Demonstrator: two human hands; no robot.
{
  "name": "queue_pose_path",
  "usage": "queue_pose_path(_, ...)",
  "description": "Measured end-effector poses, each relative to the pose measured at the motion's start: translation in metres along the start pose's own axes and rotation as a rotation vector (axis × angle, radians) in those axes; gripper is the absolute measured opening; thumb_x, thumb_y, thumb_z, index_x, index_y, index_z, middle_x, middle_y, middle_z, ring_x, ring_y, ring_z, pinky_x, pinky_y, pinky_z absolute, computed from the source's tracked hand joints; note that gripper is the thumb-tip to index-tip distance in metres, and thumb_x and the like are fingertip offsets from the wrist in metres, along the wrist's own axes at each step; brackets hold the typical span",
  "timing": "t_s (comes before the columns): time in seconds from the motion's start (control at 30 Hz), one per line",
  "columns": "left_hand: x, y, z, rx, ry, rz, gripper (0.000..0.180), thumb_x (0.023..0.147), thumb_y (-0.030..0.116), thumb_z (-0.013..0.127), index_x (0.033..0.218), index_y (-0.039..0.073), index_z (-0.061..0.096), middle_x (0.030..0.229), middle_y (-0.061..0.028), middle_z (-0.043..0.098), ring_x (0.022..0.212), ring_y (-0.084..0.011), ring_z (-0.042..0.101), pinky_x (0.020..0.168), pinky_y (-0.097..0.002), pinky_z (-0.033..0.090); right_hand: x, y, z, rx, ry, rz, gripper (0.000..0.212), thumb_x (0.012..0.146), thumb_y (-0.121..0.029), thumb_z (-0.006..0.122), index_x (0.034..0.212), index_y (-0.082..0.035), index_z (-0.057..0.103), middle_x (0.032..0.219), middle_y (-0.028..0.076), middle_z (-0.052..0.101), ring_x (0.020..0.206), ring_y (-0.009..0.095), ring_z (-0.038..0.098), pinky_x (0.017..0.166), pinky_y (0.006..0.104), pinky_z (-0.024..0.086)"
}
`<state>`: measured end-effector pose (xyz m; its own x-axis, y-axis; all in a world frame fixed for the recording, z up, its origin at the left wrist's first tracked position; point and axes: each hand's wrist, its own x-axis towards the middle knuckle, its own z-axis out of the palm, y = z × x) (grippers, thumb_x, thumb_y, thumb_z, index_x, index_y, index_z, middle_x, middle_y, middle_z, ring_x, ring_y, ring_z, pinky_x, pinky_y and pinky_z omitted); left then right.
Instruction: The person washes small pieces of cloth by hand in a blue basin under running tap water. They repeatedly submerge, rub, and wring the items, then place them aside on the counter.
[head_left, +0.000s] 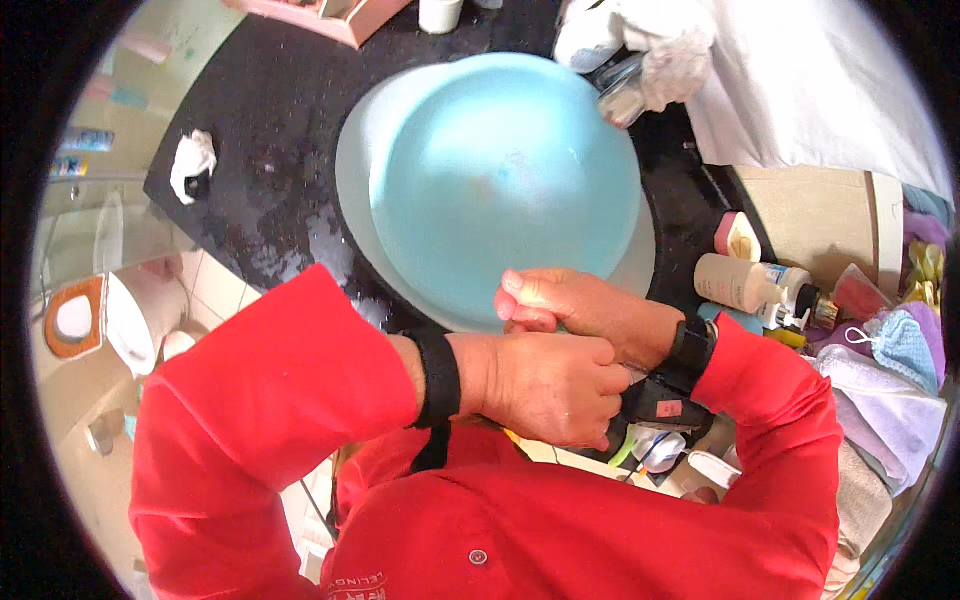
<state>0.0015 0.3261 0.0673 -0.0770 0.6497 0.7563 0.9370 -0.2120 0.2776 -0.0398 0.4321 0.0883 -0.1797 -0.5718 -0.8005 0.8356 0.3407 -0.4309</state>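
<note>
My left hand (pixel 552 390) reaches across in front of me, fingers curled, against the underside of my right wrist. A small black device (pixel 660 403) on that wrist's strap lies beside its fingers; what the hand grips, if anything, is hidden. Over the near rim of a light blue basin (pixel 510 150), my right hand (pixel 565 297) is closed with its thumb on top. Its palm side is out of sight. The basin sits in a white sink (pixel 355 180). Both wrists carry black straps, below red sleeves.
The sink is set in a wet black counter (pixel 270 110). Crumpled white tissue (pixel 193 165) lies at its left end. A pink tray (pixel 330 20) and white cup (pixel 440 14) stand at the back. Pump bottles (pixel 735 282) and towels (pixel 890 400) crowd the right; a toilet (pixel 140 315) is left.
</note>
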Motion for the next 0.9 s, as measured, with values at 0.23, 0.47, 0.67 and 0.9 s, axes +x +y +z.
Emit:
queue_pose_path(0.23,0.013,-0.006,-0.054,0.142,-0.106,-0.064,0.019,0.069,0.029,0.061,0.062,0.015,0.051,0.069,0.0009,0.050,0.074,-0.0176,0.051,0.065,-0.0300,0.039,-0.024,-0.028,0.010,0.094,0.106,-0.273,0.035,0.094,-0.039,0.043,0.094,-0.006,0.053,0.069,-0.005,0.044,0.064,0.006,0.041,0.057,0.0214,0.038)
queue_pose_path(0.47,-0.039,-0.022,-0.050,0.137,0.511,-1.119,0.020,0.086,0.020,0.057,0.100,0.006,0.058,0.090,-0.0071,0.061,0.082,-0.0223,0.059,0.073,-0.0324,0.048,0.023,-0.024,-0.010,-0.068,0.283,-0.702,0.043,0.094,-0.042,0.043,0.104,-0.002,0.056,0.092,0.009,0.059,0.086,0.017,0.056,0.078,0.0334,0.046)
queue_pose_path(0.67,-0.097,-0.018,-0.064,-0.639,1.242,-1.603,0.014,0.091,0.017,0.051,0.098,0.006,0.057,0.085,-0.0059,0.063,0.076,-0.0145,0.061,0.066,-0.0270,0.051,0.013,-0.039,-0.069,-0.785,0.939,-0.983,0.030,0.083,-0.030,0.059,0.095,-0.002,0.063,0.093,0.016,0.063,0.083,0.026,0.061,0.075,0.0343,0.047)
queue_pose_path(0.9,-0.105,0.001,-0.097,-1.183,1.493,-1.527,0.021,0.091,0.028,0.046,0.096,0.010,0.054,0.105,-0.0123,0.060,0.094,-0.0315,0.060,0.080,-0.0516,0.050,-0.022,-0.086,-0.070,-0.897,1.692,-1.118,0.030,0.076,-0.027,0.068,0.096,-0.007,0.057,0.090,0.011,0.059,0.076,0.025,0.060,0.065,0.0370,0.047)
